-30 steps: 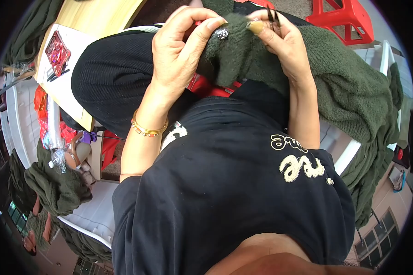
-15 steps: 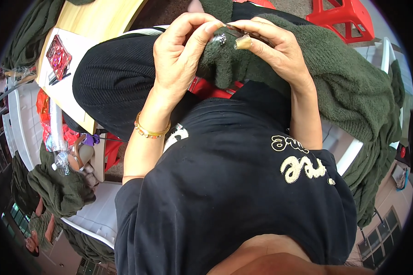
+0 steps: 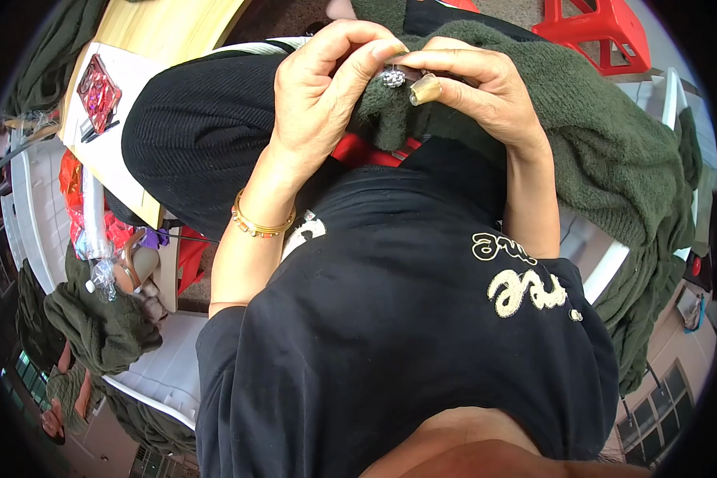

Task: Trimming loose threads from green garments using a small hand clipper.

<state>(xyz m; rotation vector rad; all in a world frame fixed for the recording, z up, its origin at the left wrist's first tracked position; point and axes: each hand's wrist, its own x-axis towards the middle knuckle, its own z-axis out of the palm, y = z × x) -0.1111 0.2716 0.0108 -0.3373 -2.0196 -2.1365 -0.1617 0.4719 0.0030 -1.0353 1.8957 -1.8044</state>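
My left hand (image 3: 315, 95) is closed in a pinch, thumb against forefinger, and whatever sits between the tips is too small to name. Its fingertips meet those of my right hand (image 3: 490, 88), whose fingers are bent together around something slim and dark, mostly hidden. A yellowish translucent cover wraps the right thumb (image 3: 427, 89). Just below the meeting fingertips hangs a round, silvery, sparkling button (image 3: 393, 77), beside a fuzzy dark green knit garment (image 3: 570, 103). The garment lies over my lap and spreads out to the right.
At the left, a wooden table (image 3: 171, 28) bears a red glittery packet (image 3: 99, 92) and dark pens. A red plastic stool (image 3: 593, 36) stands far right. More green knitwear (image 3: 103, 327) lies in white racks on both sides. Another person (image 3: 56, 418) appears at the lower left.
My left hand has shifted slightly right, bringing its fingertips up against the right hand's. The silvery button now shows more fully, a little farther right and lower.
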